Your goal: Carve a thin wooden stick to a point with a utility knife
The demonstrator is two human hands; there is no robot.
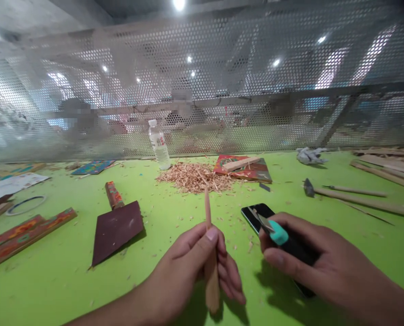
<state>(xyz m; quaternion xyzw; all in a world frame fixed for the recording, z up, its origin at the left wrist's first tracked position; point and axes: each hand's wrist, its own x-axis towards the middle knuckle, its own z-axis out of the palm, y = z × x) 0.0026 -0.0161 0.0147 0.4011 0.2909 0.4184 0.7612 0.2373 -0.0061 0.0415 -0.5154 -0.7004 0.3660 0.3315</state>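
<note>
My left hand [202,262] is closed around a slim, tapered piece of wood [212,290], its thin end pointing away from me and its broader end toward me. To the right, my right hand [310,262] grips a utility knife [279,232] with a turquoise tip and a dark body; its blade points up and left. Beneath that hand lies a black smartphone [256,213] on the green table [175,213], partly covered by the hand. The knife blade is apart from the wood. A heap of wood shavings [195,177] lies beyond my left hand.
A water bottle [159,147] stands behind the shavings, near a perforated metal screen [215,68]. Dark red sandpaper [118,233] and painted wood strips [28,233] lie left. A painted board [263,170], crumpled paper [310,156], a hammer [310,188] and wood sticks [388,167] lie right.
</note>
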